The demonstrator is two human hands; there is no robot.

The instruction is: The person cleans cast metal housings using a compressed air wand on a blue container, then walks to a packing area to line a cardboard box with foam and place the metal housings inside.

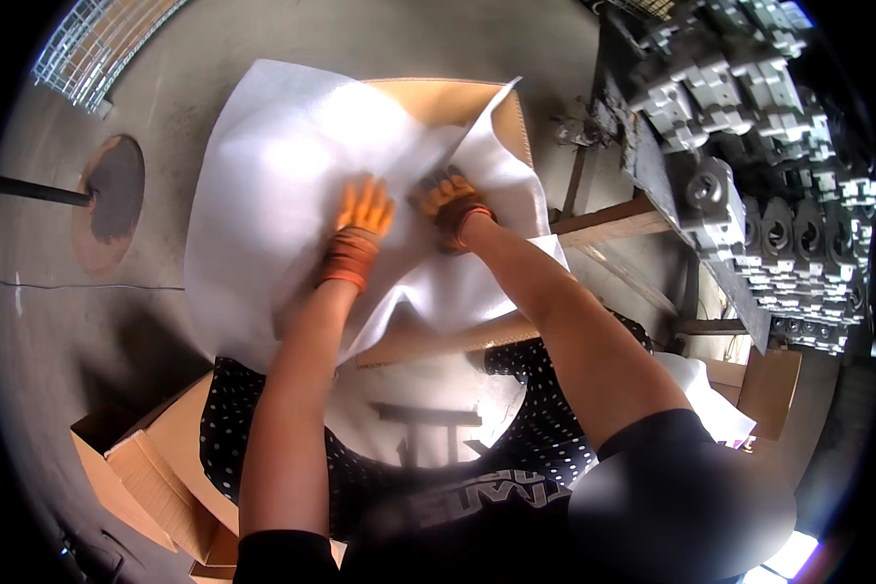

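A large white foam sheet [253,195] lies over a cardboard box [433,97], draping past its left side and sagging inside it. My left hand [360,219], in an orange work glove, lies on the sheet with its fingers spread. To its right, my right hand [450,200], gloved alike with dark fingertips, presses on the sheet near a raised fold; its fingers are slightly blurred but look stretched out. Neither hand holds anything. Whatever lies beneath the foam is hidden.
Rows of grey metal castings [784,229] sit on a table [652,180] at the right. Open cardboard boxes [156,477] stand at the lower left. A round rusty base with a pole [112,200] and a wire cage [102,49] are on the left.
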